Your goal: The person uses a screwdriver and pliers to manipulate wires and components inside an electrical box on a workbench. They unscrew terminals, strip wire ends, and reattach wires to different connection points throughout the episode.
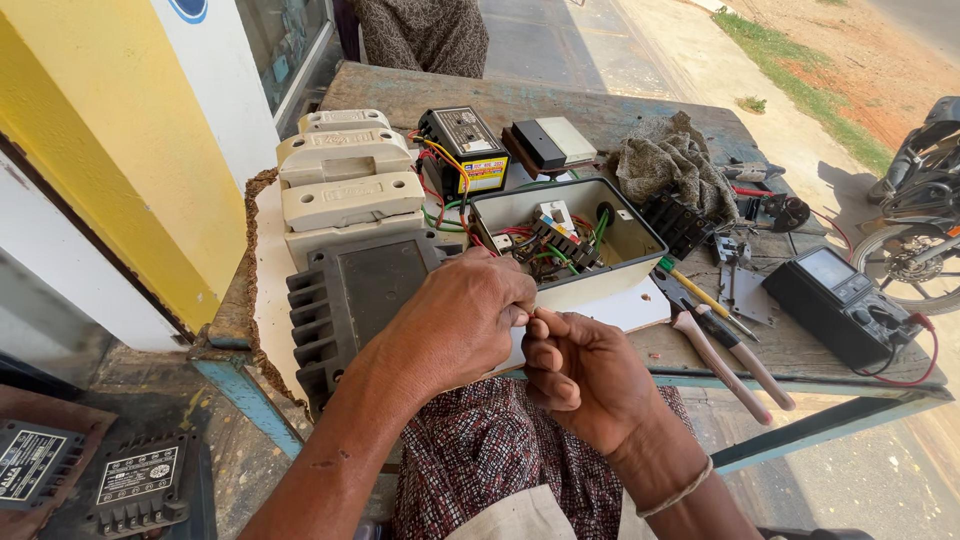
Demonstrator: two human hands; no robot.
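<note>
I take the open cream junction box (625,245) as my landmark: it sits on the worn wooden bench (600,115) with red, green and yellow wires (560,255) tangled inside it. Both hands meet just in front of the box's near wall. My left hand (455,325) has thumb and forefinger pinched together on something very thin, most likely a wire end, though it is too small for me to tell. My right hand (580,375) is curled, its fingertips touching the left hand's at that same spot; whether it actually clamps the piece I cannot tell. Left of the box lies a dark finned casing (355,295), and behind that a stack of cream switch housings (345,175). Behind the box stands a small black unit with a yellow label (465,145). Right of the box sit a crumpled rag (675,165), pliers with tan handles (725,345) beside a green-tipped screwdriver (700,292), and farther right a black multimeter (845,305) with a red lead.
</note>
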